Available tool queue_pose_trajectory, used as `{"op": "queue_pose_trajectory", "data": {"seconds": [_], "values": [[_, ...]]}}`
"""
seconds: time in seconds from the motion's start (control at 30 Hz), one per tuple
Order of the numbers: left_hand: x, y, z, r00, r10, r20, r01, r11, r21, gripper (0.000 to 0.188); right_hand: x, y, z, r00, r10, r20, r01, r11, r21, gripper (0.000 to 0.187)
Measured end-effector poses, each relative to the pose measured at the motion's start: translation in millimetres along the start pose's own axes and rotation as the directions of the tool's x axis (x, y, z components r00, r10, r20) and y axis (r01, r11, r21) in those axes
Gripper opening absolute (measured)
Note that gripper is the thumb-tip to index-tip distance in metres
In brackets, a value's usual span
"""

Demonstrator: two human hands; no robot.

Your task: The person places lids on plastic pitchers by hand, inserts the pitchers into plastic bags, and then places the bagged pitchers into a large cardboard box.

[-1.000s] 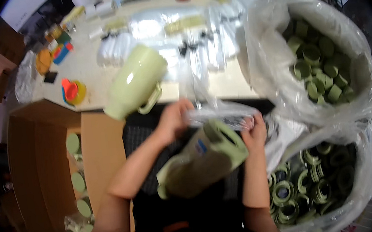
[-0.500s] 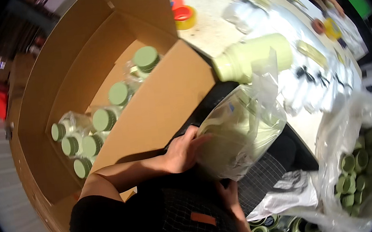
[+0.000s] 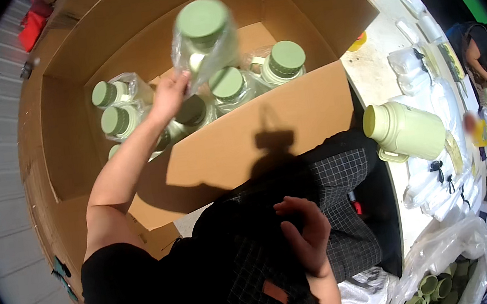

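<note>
Bagged jug (image 3: 203,24), green-lidded, is held upright over an open cardboard box (image 3: 321,95), which takes up the most room in view. On the right runs a white table (image 3: 360,72); near its closer end, a clear plastic sack (image 3: 475,235) holds small green parts (image 3: 428,284). Next in size, several bagged jugs (image 3: 287,57) with similar lids sit in the box, while a pale green jug (image 3: 418,129) lies on its side on the table. The left hand (image 3: 170,97) has its fingers closed on the lifted jug's clear wrapping. The right hand (image 3: 308,234) hovers near the lap, fingers slightly bent and apart from the thumb.
</note>
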State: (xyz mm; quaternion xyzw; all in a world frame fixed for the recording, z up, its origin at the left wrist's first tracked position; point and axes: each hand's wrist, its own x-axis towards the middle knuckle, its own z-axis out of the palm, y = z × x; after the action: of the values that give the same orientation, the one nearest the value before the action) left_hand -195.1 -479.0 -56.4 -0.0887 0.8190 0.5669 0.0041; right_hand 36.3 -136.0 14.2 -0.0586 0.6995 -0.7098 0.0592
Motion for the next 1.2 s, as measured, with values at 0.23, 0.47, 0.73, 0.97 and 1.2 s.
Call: {"op": "queue_pose_trajectory", "data": {"seconds": [0.23,0.47,0.73,0.97,1.2], "values": [[115,-94,-75,0.999,-0.046,-0.017,0.049,0.909,0.415,0.041,-44,42,-13,0.921,0.26,-0.289,-0.238,0.965,0.111,0.034],[114,-122,-137,0.957,-0.286,-0.037,0.185,0.508,0.841,0.059,-56,60,-19,0.789,0.349,-0.505,-0.277,0.936,0.215,0.019],[77,-183,-152,0.961,-0.259,-0.098,0.218,0.486,0.846,0.055,-47,60,-18,0.823,0.41,-0.394,-0.363,0.912,0.19,0.021],[38,-183,-154,0.929,-0.365,0.054,0.093,0.373,0.923,0.05,-50,61,-49,0.761,0.352,-0.545,-0.352,0.93,0.11,0.023],[48,-211,-164,0.803,-0.512,0.305,-0.02,0.487,0.873,0.042,26,22,-151,0.61,-0.005,-0.793,-0.201,0.966,-0.161,0.036]]}}
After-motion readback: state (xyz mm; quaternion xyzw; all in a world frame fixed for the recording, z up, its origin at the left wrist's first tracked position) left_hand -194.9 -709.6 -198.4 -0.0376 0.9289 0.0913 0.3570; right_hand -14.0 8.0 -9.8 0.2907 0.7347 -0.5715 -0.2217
